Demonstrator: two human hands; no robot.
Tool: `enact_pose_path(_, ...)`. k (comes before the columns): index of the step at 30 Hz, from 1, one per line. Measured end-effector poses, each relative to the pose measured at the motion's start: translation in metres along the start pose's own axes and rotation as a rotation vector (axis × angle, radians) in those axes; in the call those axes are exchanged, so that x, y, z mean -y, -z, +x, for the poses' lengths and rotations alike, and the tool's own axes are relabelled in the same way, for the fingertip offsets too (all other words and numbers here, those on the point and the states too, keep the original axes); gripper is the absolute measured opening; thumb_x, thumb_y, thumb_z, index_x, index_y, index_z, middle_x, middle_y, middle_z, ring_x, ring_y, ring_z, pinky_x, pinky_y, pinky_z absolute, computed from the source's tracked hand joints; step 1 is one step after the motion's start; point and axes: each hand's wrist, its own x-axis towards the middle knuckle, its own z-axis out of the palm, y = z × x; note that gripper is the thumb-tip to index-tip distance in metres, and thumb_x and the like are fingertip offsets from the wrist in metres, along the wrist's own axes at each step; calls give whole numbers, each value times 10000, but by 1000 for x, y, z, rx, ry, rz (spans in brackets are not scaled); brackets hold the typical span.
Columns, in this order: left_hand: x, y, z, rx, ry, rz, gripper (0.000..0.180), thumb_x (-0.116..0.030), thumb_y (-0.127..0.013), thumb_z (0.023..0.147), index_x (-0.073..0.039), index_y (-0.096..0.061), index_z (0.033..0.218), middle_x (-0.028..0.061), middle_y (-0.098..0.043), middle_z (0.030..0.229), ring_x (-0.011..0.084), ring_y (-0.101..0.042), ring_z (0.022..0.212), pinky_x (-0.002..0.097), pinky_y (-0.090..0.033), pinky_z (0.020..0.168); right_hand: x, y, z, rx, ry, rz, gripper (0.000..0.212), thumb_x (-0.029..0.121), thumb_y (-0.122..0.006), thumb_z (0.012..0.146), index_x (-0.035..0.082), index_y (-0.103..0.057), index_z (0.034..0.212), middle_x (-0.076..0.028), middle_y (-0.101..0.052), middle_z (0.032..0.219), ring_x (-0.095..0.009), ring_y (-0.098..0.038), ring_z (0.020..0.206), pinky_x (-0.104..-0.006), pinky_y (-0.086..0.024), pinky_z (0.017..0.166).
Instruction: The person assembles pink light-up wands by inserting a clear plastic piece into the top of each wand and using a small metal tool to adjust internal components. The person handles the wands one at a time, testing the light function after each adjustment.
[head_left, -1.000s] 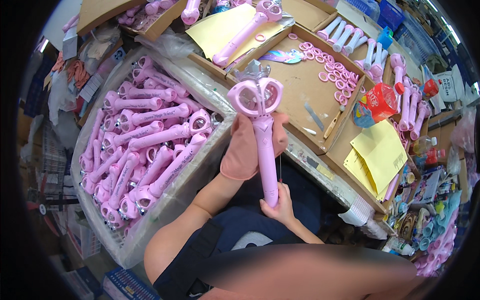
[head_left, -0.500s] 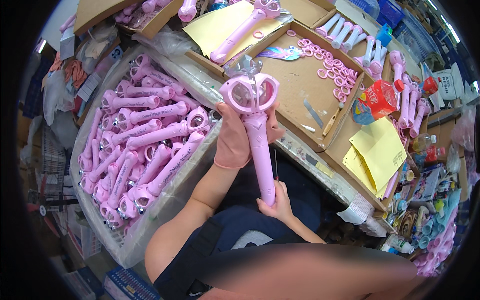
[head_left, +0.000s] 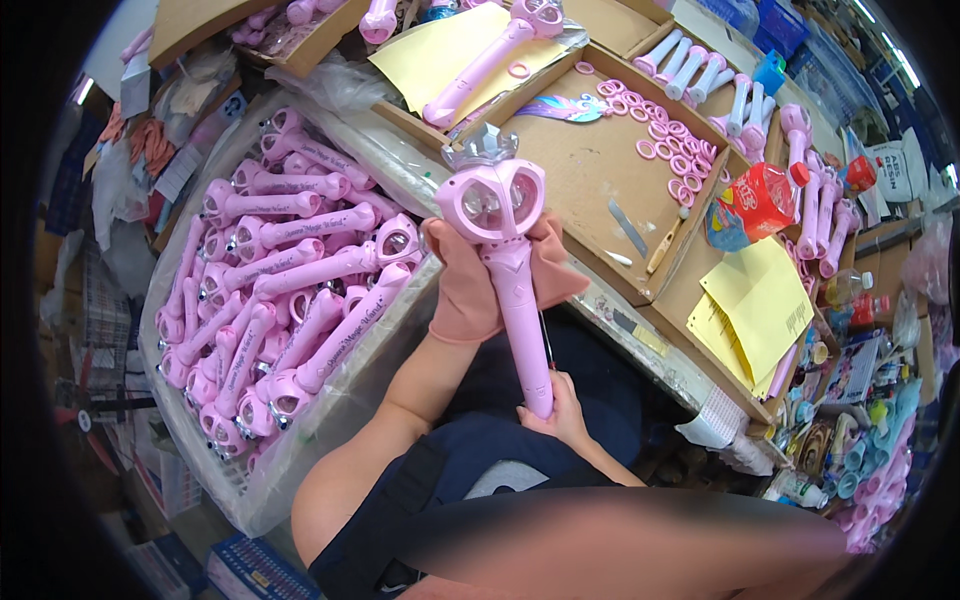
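A pink toy wand (head_left: 518, 300) with a clear-windowed round head and a silvery crown (head_left: 483, 146) stands in front of me, crown end away. My left hand (head_left: 466, 290), covered by a salmon-coloured glove or cloth, is closed around the handle just below the head. The cloth also shows on the wand's right side. Bare, my right hand (head_left: 562, 408) closes on the handle's lower end. A thin dark rod (head_left: 546, 340) with a reddish end runs beside the handle into my right hand; its grip is hidden.
A plastic-lined bin (head_left: 240, 490) of similar wands stands at left. Ahead right, a cardboard tray (head_left: 570, 150) holds pink rings (head_left: 690, 160), a blade and a brush. Another wand (head_left: 480, 70) lies on yellow paper. A red-labelled bottle (head_left: 755, 205) and yellow sheets (head_left: 755, 300) are at right.
The wand has turned slightly about its length, its head shifting left and nearer to me. Both hands still hold it, and more salmon cloth shows on its right side.
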Motion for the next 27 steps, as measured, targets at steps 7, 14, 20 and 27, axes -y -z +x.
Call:
enact_pose_path(7,6,-20,5,-86,-104,151,1038,-958,-228,771,-14,-570,1034,43,-549,846,180,-541,729,314,-476,659,-3,4,6,-48,78,10,679,206,-818,692,4,-512,1263,-155,-533,1066,-315,-539,961,-391,-459,861)
enact_pose_path(14,30,6,-14,73,-1073,3001,387,-354,-532,1013,-80,-439,756,25,-396,751,193,-454,632,417,-421,539,-6,3,6,-68,17,11,651,205,-806,697,-12,-522,1241,-189,-530,1077,-364,-544,981,-415,-477,856)
enact_pose_path(20,21,0,-15,351,-1007,3126,194,-38,-518,977,-93,-425,817,35,-361,802,145,-410,601,343,-439,491,-12,25,17,471,-291,1111,657,239,-790,787,1,-500,1326,-145,-592,1158,-240,-638,908,-365,-516,832)
enact_pose_path(27,20,25,-27,74,-299,1743,158,-85,-520,982,-37,-515,1132,49,-553,996,109,-589,851,240,-499,692,-1,14,20,242,-314,739,667,189,-749,862,1,-422,1412,-128,-537,1248,-268,-574,1161,-379,-456,1012)
